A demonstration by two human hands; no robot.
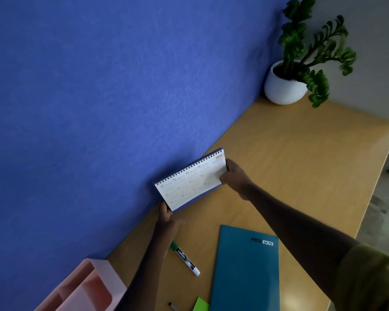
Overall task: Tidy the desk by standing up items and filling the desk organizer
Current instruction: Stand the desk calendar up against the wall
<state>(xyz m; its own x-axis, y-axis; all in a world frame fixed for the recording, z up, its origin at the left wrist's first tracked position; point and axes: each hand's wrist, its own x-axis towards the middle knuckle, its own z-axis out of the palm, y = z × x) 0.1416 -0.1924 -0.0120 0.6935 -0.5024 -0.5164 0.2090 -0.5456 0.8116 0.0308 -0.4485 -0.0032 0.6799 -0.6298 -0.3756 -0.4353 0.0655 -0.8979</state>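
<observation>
Green marker [184, 258] and teal notebook [245, 272] lie near the held calendar [189, 182].

The desk [301, 153] is smooth wood or wood-look laminate with a soft sheen, and the partition [121, 97] behind it has a matt, fuzzy, felt-like face. The calendar [189, 184] has matt white paper pages on dark wire coils, and the notebook [245, 272] a smooth, faintly glossy card cover. The marker [185, 259] and the organizer [114, 280] look like smooth plastic; the pot [281, 90] is smooth and white, perhaps glazed ceramic.
</observation>
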